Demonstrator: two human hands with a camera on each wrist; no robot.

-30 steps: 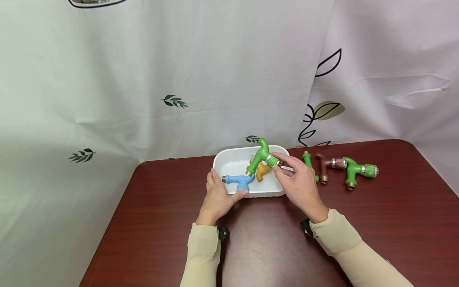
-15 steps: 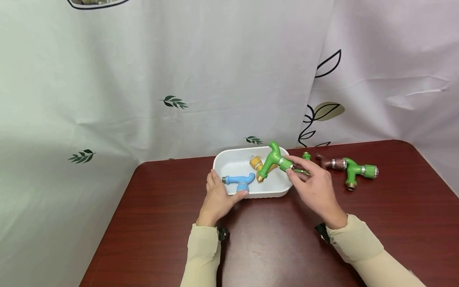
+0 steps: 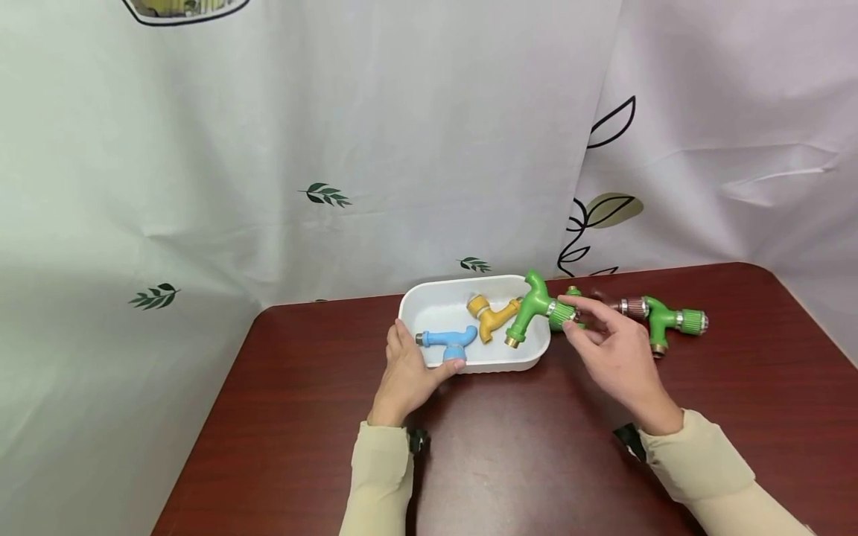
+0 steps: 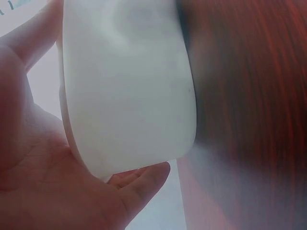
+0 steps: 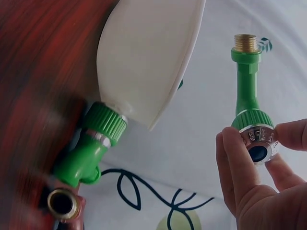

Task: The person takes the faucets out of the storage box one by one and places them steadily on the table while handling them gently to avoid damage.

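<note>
A white plastic tray (image 3: 503, 366) stands near the table's back edge, and my left hand (image 3: 405, 376) grips its front left corner. In the left wrist view, fingers bend round the tray's end wall (image 4: 129, 96). My right hand (image 3: 617, 353) pinches a green faucet (image 3: 532, 301) by its ribbed knob, holding it up over the tray's right end. The right wrist view shows thumb and fingertips around the silver cap, brass thread (image 5: 246, 43) pointing away. Inside the tray lie a blue faucet (image 3: 445, 337) and a yellow faucet (image 3: 494, 318).
Right of the tray, a second green faucet (image 5: 79, 163) lies close to its end wall, partly hidden by my right hand in the head view. Beyond it are a brown faucet (image 3: 633, 307) and another green faucet (image 3: 660, 320). A patterned white curtain (image 3: 429, 149) hangs behind the table.
My right hand has moved right with the green faucet, from above the tray's middle to its right end. The yellow faucet is now uncovered. My left hand keeps its grip on the tray.
</note>
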